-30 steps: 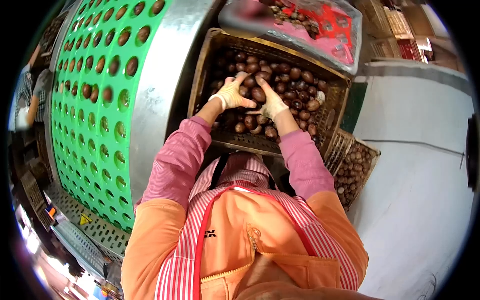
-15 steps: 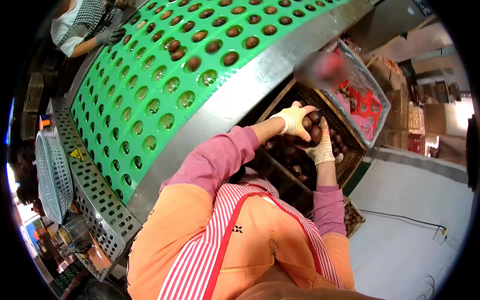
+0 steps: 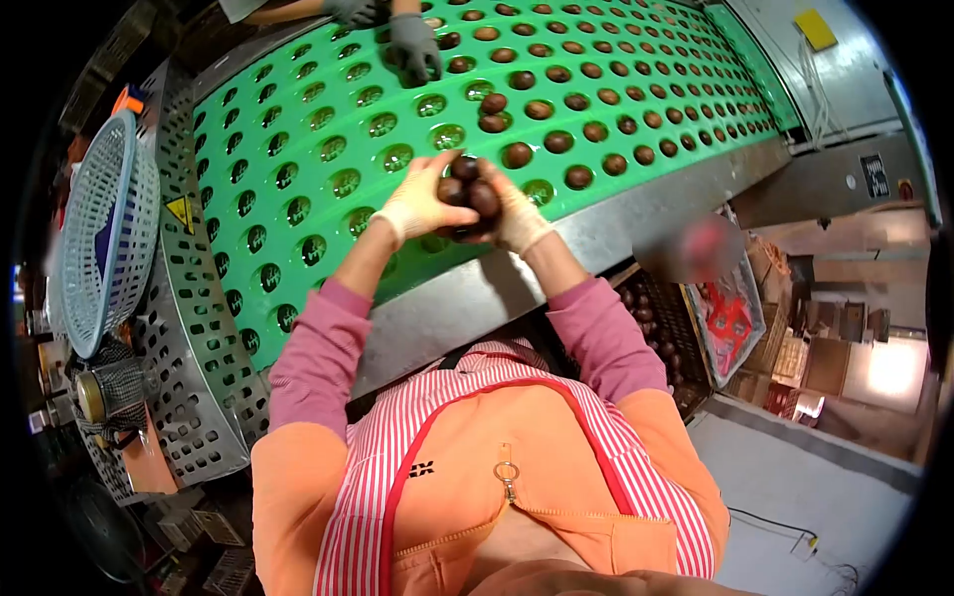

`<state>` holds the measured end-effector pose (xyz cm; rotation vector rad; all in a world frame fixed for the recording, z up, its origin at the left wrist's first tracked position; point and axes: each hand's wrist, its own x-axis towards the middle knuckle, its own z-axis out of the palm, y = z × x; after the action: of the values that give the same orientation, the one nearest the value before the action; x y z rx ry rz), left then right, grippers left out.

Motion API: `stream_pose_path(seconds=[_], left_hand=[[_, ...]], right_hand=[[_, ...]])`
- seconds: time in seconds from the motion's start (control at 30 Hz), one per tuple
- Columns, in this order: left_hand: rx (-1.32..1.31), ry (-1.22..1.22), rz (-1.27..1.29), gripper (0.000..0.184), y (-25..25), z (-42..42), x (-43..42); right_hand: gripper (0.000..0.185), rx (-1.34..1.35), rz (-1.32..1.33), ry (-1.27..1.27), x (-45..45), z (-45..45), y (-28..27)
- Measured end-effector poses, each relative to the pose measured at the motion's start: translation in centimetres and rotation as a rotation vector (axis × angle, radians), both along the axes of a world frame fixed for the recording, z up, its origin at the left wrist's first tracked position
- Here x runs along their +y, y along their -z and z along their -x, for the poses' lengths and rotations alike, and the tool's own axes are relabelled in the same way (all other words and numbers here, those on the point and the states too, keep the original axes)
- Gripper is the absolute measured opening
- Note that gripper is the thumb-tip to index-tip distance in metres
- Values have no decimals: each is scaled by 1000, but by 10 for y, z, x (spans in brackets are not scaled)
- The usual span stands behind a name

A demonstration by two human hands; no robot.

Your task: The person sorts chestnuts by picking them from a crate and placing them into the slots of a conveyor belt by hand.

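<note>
Above the green sheet of oval cups [image 3: 343, 183], my left hand [image 3: 429, 199] and my right hand [image 3: 515, 211] are cupped toward each other. Both wear pale gloves with fingertips showing. Between them they hold several dark brown egg-shaped pieces [image 3: 484, 199], whose exact kind I cannot make out. Similar brown pieces [image 3: 558, 142] sit singly in cups farther back and to the right. One loose piece [image 3: 493, 103] rests against another just beyond my right hand. The cups to the left of my hands hold nothing.
A steel edge [image 3: 427, 333] runs between my body and the sheet. A dark crate [image 3: 686, 328] of brown pieces stands at right, beside a crate with red lining [image 3: 730, 323]. A co-worker's grey-gloved hand [image 3: 413, 48] reaches over the far side. A blue basket [image 3: 94, 238] stands left.
Both hands have come from the dark crate over to the green sheet, carrying several brown pieces. My view has turned right, and the co-worker's gloved hand now reaches over the cups.
</note>
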<state>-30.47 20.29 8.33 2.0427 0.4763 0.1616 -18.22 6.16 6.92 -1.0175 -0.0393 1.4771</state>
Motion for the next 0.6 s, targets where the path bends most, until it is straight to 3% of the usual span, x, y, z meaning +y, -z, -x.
stream_pose_path(seconds=[0.07,0.13,0.17,0.3,0.4,0.43,0.47,0.53,0.6], left_hand=[[-22,-96,69,105,29,32,26],[-44,-173,146,99,45,56,41],[-85,-245,156,83,73,63,49],[-140,-203,188,61,82,72,60],[-243,-312,177,51,76,69,69],[-380,-344,269,47,76,67,74],[-425,-369,575,50,75,67,79],[-430,-304,915,54,48,68,90],[-499,-318,940,59,43,57,94]], right_hand=[[60,6,58,-51,37,23,11],[60,-236,201,-56,57,37,8],[62,-231,221,-26,65,39,9],[60,-444,303,3,74,35,8],[54,-1170,218,-89,63,0,48],[50,-1199,239,-73,60,-2,27],[53,-1217,212,-117,55,-19,38],[54,-1097,235,-156,51,-43,37],[54,-959,131,-37,56,-60,33]])
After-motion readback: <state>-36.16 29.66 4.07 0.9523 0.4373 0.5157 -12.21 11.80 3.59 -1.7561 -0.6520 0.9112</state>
